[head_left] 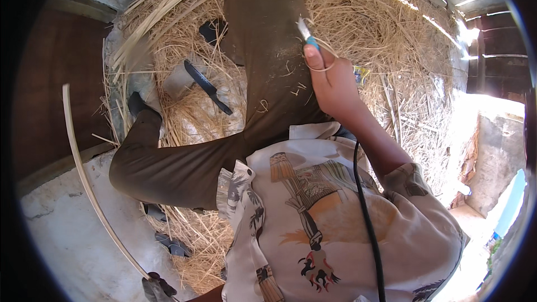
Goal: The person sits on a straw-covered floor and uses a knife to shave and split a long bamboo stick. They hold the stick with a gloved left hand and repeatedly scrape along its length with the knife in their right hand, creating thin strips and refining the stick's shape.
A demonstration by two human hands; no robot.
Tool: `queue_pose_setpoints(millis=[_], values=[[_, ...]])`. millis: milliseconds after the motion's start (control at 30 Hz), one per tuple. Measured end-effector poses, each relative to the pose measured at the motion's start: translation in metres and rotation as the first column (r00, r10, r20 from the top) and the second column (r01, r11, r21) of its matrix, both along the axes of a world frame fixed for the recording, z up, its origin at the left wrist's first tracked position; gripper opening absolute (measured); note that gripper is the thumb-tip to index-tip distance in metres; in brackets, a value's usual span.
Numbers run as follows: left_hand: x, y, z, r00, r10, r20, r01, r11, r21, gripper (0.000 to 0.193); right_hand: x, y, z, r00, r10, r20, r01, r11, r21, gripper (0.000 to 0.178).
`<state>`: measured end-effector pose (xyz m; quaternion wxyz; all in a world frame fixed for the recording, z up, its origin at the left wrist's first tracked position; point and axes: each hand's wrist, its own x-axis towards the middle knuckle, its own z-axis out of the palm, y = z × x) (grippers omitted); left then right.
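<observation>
Panel (67, 84): brown, upright, along the far left edge of the floor.

Strip (89, 173): one, long, pale, narrow, slightly bowed; raised at a slant over the bare left part of the floor (67, 218), its lower end at the left grip.

Left grip (158, 287): dark-covered, partly cut off by the picture's rim; pinching the lower end of the strip; single fingers too dark to tell.

Bundle (168, 8): pale long strips, loosely gathered, lying at a slant toward the far left corner of the floor.

Sandals (173, 244): black, on shavings, near side of the floor, left of the shirt.

Stone (180, 80): grey, among shavings, left of the trousers.

Black knife (206, 85): one, lying flat at a slant beside the stone, apart from both grips.

Trousers (268, 39): brown, one knee pointing to the far edge, the other bent left; pale slivers on the cloth.

Shirt (330, 201): pale, printed; black cable (366, 218) down its front.

Blade (304, 28): silver, blurred, blue-handled, pointing away, above the trousers.

Right grip (335, 83): closed round the blue handle, thumb along it; thin pale curl (325, 69) looped beside the thumb.

Straw (369, 22): dry, heaped along the far right edge.
</observation>
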<state>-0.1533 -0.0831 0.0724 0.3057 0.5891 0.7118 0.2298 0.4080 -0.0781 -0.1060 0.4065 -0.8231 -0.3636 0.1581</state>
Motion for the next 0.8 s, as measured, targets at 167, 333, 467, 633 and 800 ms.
queue_pose_setpoints(millis=[167, 333, 467, 633, 800], values=[[0.048, 0.010, -0.030, 0.997, -0.077, 0.005, 0.077, 0.993, -0.085, 0.040, -0.001, 0.001, -0.009, 0.999, -0.010, -0.054, 0.024, 0.964, 0.263, 0.053], [0.201, 0.093, -0.051, 0.876, -0.468, -0.115, 0.470, 0.883, -0.016, 0.025, 0.075, -0.010, 0.024, -0.128, 0.612, -0.780, 0.487, 0.724, 0.489, 0.053], [0.339, 0.122, -0.079, 0.719, -0.615, -0.324, 0.694, 0.622, 0.361, 0.021, 0.044, 0.003, 0.070, 0.626, 0.274, -0.730, 0.360, 0.729, 0.582, 0.057], [0.406, 0.122, -0.106, 0.514, -0.813, -0.275, 0.854, 0.455, 0.251, 0.031, 0.037, 0.030, 0.052, 0.668, -0.092, -0.739, 0.395, 0.884, 0.248, 0.038], [0.384, 0.122, -0.112, 0.473, -0.848, -0.240, 0.881, 0.455, 0.132, 0.030, 0.059, 0.032, 0.023, 0.653, -0.040, -0.756, 0.406, 0.861, 0.305, 0.038]])
